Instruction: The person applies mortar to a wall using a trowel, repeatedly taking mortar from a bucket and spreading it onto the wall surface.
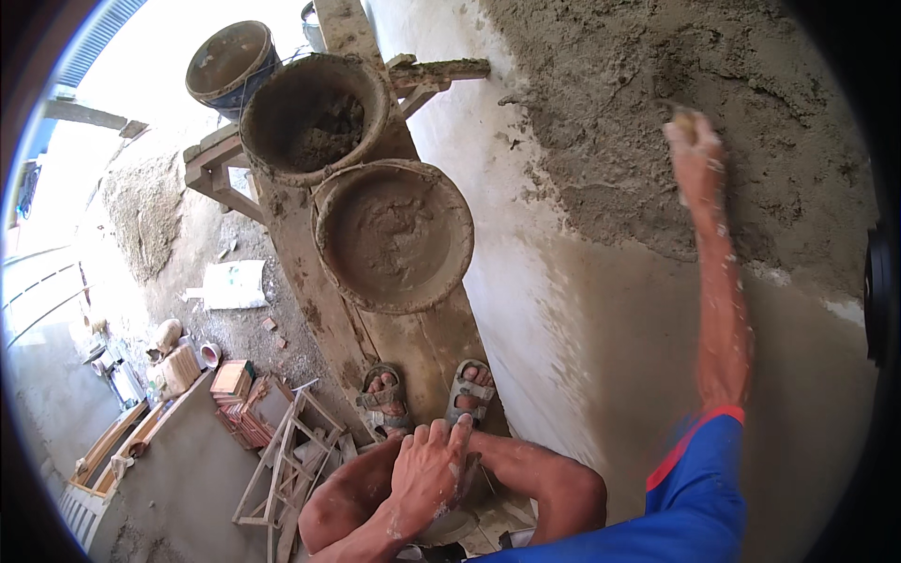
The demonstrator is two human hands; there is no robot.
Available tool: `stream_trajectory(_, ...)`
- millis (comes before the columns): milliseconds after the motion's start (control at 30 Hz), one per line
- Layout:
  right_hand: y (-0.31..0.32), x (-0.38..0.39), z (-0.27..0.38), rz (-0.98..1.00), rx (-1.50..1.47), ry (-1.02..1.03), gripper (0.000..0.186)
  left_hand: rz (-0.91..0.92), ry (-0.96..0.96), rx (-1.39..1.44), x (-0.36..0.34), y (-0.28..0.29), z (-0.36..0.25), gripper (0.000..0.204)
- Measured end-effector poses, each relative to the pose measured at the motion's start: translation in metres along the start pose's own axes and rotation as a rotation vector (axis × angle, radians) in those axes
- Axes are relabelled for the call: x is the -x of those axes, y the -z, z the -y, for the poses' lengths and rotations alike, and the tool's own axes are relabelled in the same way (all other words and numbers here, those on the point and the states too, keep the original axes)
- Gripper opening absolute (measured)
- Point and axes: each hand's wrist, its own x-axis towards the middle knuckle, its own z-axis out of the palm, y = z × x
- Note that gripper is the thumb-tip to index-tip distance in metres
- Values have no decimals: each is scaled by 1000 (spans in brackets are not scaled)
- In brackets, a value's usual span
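My right hand (pixel 696 159) reaches up to the wall at the right, its fingers closed at the rough grey mortar (pixel 638 122). A small yellowish piece shows at the fingertips, but blur hides what it is. Low in the middle, in front of my bent knees, is my left hand (pixel 430 474), back upward. Its index finger points forward and the other fingers curl down. A greyish edge shows beside its thumb side; I cannot make out what it is. Ahead of my sandalled feet stands a wide tub (pixel 328 263) of wet mortar.
Beyond the tub, a bucket (pixel 253 159) holds darker mortar, with another bucket (pixel 267 61) behind it. All stand along a plank scaffold (pixel 385 333) beside the wall. Down at the left lie a sand heap (pixel 141 211), stacked tiles (pixel 249 418) and a wooden frame (pixel 282 469).
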Motion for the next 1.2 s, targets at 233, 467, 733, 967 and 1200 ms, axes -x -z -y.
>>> stream_trajectory(233, -24, 129, 33, 492, -58, 300, 38, 81, 74, 87, 9, -40, -20, 53)
stream_trajectory(467, -124, 173, 76, 429, 705, 847, 25, 80, 122, 173, 13, -66, -29, 42)
stream_trajectory(733, -232, 237, 73, 754, 233, 769, 20, 29, 161, 237, 22, -58, -26, 44)
stream_trajectory(967, -207, 237, 44, 688, -33, 489, 39, 79, 155, 231, 21, -54, -22, 52)
stream_trajectory(1200, -137, 222, 66, 620, -131, 509, 36, -25, 118, 199, 19, -63, -15, 58)
